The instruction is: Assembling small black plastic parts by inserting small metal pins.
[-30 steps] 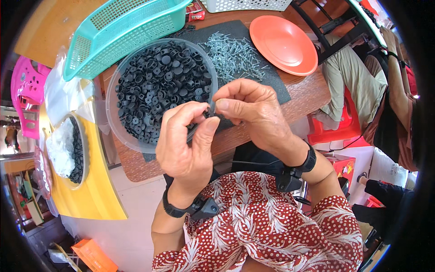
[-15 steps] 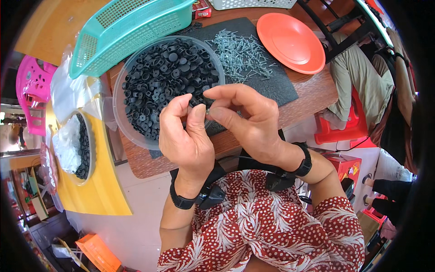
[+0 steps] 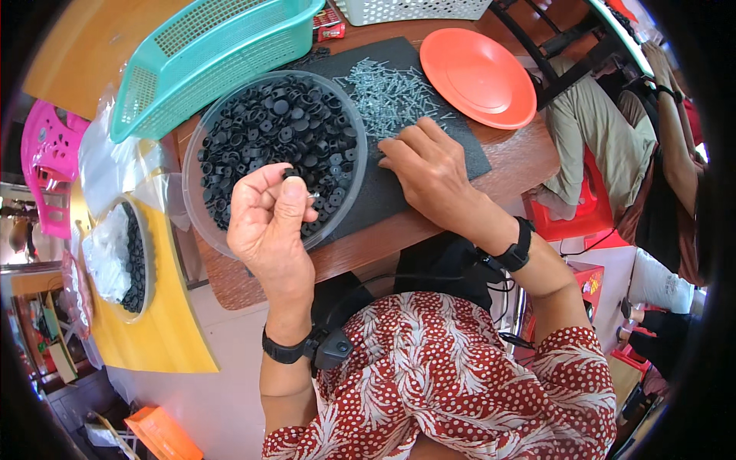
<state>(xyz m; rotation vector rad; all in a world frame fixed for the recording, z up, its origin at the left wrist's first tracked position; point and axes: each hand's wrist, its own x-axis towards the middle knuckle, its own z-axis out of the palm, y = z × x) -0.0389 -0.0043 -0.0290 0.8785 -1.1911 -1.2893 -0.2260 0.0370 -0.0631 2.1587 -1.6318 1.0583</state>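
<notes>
My left hand [image 3: 270, 222] is closed in a pinch over the near part of a clear round tub [image 3: 188, 201]. A small black plastic cap [image 3: 290, 173] sits between its thumb and index finger, and a bit of shiny metal shows beside the thumb. Loose black plastic caps [image 3: 272, 115] fill the tub. My right hand [image 3: 431, 170], back upward and fingers curled, is at the near side of a pile of silver screws [image 3: 391, 96]. Its fingertips are mostly hidden, so anything in them cannot be made out. The screws lie on a dark mat [image 3: 471, 157].
A teal basket [image 3: 218, 73] stands behind the tub, and an orange-red plate [image 3: 479, 79] lies right of the screws. A white basket [image 3: 414, 11] is at the far edge. More black parts fill a bag-covered tub [image 3: 149, 264] at left. Another person [image 3: 586, 130] sits at right.
My hands were together over the tub's near edge. The left has moved left with the black cap, and the right has moved away to the right, beside the screws. The view has shifted slightly.
</notes>
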